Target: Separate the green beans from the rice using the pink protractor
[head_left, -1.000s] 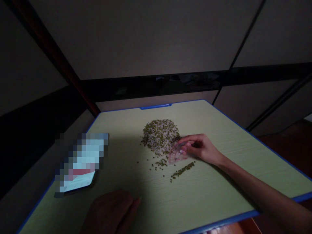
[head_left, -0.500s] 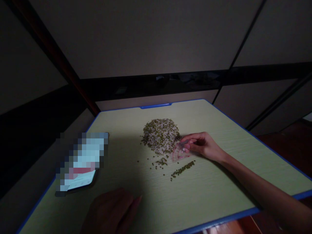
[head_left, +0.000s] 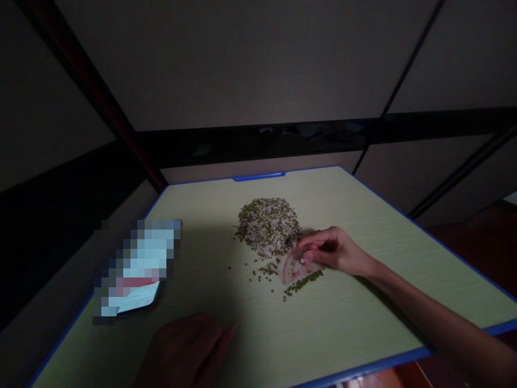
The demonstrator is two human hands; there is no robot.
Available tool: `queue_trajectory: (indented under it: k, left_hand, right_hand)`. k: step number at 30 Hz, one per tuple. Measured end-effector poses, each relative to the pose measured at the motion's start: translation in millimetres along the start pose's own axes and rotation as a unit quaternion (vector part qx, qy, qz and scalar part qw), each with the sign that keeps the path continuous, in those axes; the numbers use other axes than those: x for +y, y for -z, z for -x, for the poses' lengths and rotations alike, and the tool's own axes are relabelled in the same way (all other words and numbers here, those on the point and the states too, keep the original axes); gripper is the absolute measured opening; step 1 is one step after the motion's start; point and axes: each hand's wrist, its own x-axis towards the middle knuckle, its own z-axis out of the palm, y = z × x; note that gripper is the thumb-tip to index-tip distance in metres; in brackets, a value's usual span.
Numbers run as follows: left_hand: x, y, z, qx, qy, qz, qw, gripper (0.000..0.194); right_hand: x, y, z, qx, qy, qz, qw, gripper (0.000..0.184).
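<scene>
Closer to the bean row [head_left: 305, 283], in the head view, the clear fan-shaped sheet [head_left: 291, 265] has been moved; it is pinched by the right hand [head_left: 338, 252], at the near right of the pile [head_left: 269, 223]. Nearer than the pile, the left hand [head_left: 188, 345] is hidden in shadow; whether it is open cannot be told. One row is set apart; many round green beans [head_left: 253, 213] are left mixed with tiny pale grains [head_left: 264, 249]. The sheet seems made of thin plastic.

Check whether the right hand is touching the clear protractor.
Touching. The head view shows the right hand pinching the clear protractor, with its curved edge showing beyond the grip.
</scene>
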Motion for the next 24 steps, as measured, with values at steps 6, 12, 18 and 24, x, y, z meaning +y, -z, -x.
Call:
queue_trajectory:
  k: [6, 12, 18, 24]
  left_hand:
    - [1.6, 0.5, 2.6, 0.022, -0.008, -0.014, 1.000, 0.030]
    - [2.9, 1.4, -1.3, 0.021, -0.005, -0.012, 1.000, 0.031]
    - [2.1, 0.9, 2.2, 0.012, 0.006, -0.007, 1.000, 0.027]
    - [2.6, 0.6, 2.3, -0.007, 0.007, -0.003, 1.000, 0.030]
  right_hand:
    - [-3.0, -6.0, -1.5, 0.052, -0.012, 0.020, 0.998, 0.023]
    - [-6.0, -5.8, -2.1, 0.090, -0.021, 0.028, 0.995, 0.022]
    - [-6.4, -7.3, -5.8, 0.129, -0.018, 0.024, 0.991, 0.026]
    - [-6.1, -11.6, -10.3, 0.125, -0.027, 0.037, 0.991, 0.030]
